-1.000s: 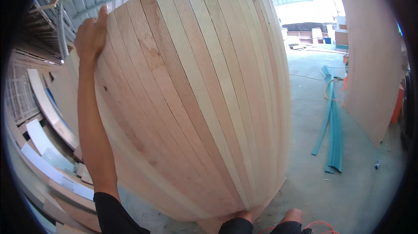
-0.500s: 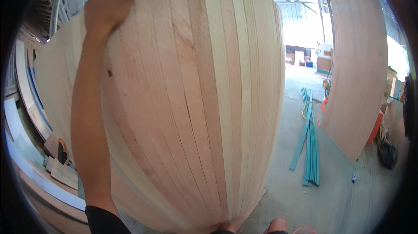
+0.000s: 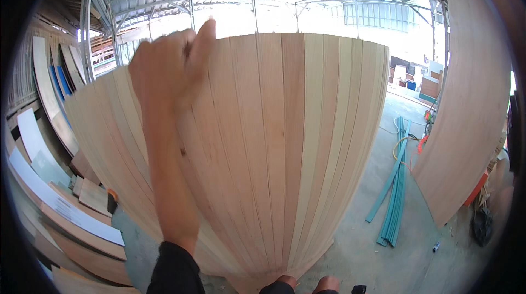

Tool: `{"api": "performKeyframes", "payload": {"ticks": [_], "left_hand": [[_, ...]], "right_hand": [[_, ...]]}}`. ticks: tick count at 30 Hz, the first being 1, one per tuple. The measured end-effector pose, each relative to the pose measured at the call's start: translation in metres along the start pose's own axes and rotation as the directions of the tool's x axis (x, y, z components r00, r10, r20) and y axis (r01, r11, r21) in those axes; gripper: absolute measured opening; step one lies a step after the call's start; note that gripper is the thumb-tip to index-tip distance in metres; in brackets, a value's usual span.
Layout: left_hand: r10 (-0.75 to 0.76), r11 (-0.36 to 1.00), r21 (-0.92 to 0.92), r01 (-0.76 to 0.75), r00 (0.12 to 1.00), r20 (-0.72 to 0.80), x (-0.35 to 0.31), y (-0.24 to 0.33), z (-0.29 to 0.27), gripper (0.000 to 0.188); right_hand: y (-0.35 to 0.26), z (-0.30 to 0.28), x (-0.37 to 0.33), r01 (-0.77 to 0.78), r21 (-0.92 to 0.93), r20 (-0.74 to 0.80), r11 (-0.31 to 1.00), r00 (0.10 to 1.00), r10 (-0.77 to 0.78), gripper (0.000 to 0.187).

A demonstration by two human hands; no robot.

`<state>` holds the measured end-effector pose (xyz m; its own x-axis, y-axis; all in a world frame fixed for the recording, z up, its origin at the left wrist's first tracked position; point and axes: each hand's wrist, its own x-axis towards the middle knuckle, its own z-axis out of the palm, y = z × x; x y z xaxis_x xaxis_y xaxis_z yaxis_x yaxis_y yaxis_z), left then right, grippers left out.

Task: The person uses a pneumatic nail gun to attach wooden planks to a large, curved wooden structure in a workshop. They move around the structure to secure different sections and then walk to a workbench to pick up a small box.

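Observation:
A large wooden panel (image 3: 268, 146), made of several pale and reddish-brown strips side by side, stands upright in front of me and fills the middle of the view. My left hand (image 3: 170, 67) is closed over its top edge on the left, fingers curled over and partly hidden, thumb pointing up. My left forearm runs up along the panel's near face, with a black sleeve at the elbow. The panel's lower end narrows in the view toward the floor near me. My right hand is not in view.
Teal strips (image 3: 395, 184) lie in a bundle on the grey floor to the right, with cords and hoses by them. A tall wooden board (image 3: 466, 102) stands at the far right. Stacked boards (image 3: 71, 206) line the left side. A black bag (image 3: 482, 227) lies at right.
The panel's top edge sits lower in view, showing more roof and background above it. My left hand, still on the edge, appears lower and farther right.

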<state>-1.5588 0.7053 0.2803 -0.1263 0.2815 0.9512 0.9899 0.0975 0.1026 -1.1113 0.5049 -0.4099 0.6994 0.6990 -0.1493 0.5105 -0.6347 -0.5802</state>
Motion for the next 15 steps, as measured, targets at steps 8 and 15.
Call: {"api": "performKeyframes", "payload": {"ticks": [8, 15], "left_hand": [[0.202, 0.976, -0.046, -0.214, 0.962, -0.186, -0.005, 0.011, -0.009, 0.041], [0.209, 0.976, -0.088, -0.201, 0.974, 0.085, 0.004, 0.016, -0.020, 0.033]], "right_hand": [[-0.074, -0.066, 0.003, 0.051, 0.060, 0.145, 0.997, 0.988, -0.059, 0.024], [-0.137, -0.175, -0.009, 0.017, 0.162, 0.157, 0.987, 0.987, -0.043, 0.024]]}}
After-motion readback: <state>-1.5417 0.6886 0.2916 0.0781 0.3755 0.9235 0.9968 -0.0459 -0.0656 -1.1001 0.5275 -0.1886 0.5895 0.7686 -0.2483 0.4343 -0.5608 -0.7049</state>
